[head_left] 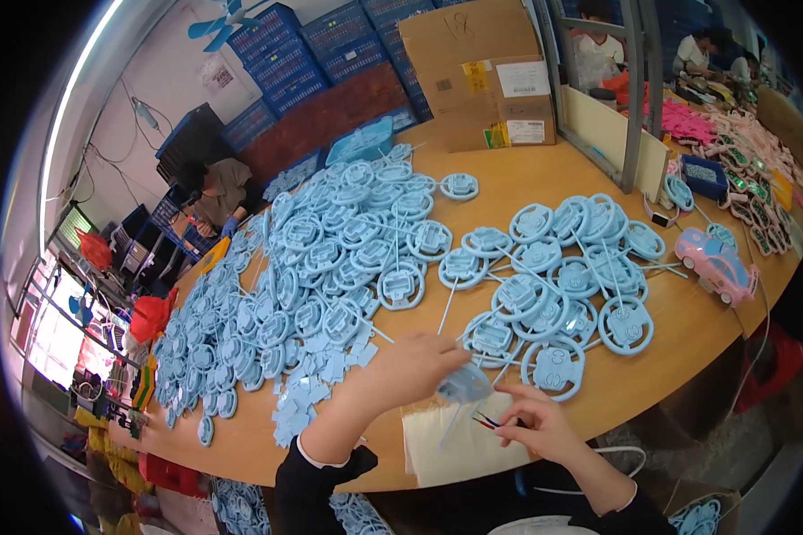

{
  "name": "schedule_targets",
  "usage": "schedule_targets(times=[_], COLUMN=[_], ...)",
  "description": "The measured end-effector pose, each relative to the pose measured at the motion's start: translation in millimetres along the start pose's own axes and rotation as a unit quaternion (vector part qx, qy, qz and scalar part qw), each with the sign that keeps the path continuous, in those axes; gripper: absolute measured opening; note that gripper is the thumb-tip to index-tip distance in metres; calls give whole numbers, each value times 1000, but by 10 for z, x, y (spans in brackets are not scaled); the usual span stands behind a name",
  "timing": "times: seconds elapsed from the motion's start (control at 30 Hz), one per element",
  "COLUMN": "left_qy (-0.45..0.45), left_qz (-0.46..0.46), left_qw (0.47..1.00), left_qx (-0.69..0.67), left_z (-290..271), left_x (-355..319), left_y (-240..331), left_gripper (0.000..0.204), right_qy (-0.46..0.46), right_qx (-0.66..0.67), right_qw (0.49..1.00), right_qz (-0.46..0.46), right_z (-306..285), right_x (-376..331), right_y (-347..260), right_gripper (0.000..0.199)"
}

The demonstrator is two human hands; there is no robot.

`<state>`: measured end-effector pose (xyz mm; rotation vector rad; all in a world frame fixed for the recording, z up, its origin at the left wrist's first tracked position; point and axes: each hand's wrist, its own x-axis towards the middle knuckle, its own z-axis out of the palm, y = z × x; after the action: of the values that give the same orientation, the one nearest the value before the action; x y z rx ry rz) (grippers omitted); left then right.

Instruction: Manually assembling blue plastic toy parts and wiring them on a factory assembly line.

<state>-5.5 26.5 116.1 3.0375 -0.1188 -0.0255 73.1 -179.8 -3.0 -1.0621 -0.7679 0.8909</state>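
My left hand [419,361] is closed on a light blue plastic steering-wheel piece [464,383], which is blurred and partly hidden by the fingers. Close to its right, my right hand [540,426] pinches a thin pointed tool with dark and red parts [486,421] that looks like tweezers. Both hands are above a cream-coloured pad [446,450] at the table's near edge. Just beyond them lie toy steering wheels [553,367] in light blue, some with thin stems. Small flat blue plates [299,406] are scattered left of my left forearm.
A big heap of blue wheels [330,241] covers the left of the wooden table [509,174]. A pink toy car [716,267] stands at the right. Behind are a cardboard box [477,76] and blue crates [281,67]. A person [223,192] sits at the far left.
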Motion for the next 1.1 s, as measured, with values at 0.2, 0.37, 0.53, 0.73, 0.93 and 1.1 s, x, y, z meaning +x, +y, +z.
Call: schedule_targets(times=[0.2,0.37,0.53,0.73,0.93,1.1], left_qy=[-127,363,291,238,265,233], left_qz=[64,-70,-255,-244,-193,-228], left_qw=[989,927,830,568,705,737], left_qx=[-46,-62,-401,-749,-629,-592], left_z=[189,472,1032,1135,1194,1295], left_x=[83,111,-199,-78,-83,-54], left_y=[219,326,529,550,317,370], left_gripper=[31,15,37,34,30,26], right_qy=[4,139,177,180,89,83], right_qx=[4,177,251,132,29,-16], right_qw=[996,955,944,972,984,980], right_qz=[90,192,123,78,154,178], right_z=[87,-67,-44,-50,-172,-114], right_x=[54,-25,-10,-49,-56,10], right_y=[124,34,-32,-115,-349,-338], right_gripper=[10,10,10,44,85,90])
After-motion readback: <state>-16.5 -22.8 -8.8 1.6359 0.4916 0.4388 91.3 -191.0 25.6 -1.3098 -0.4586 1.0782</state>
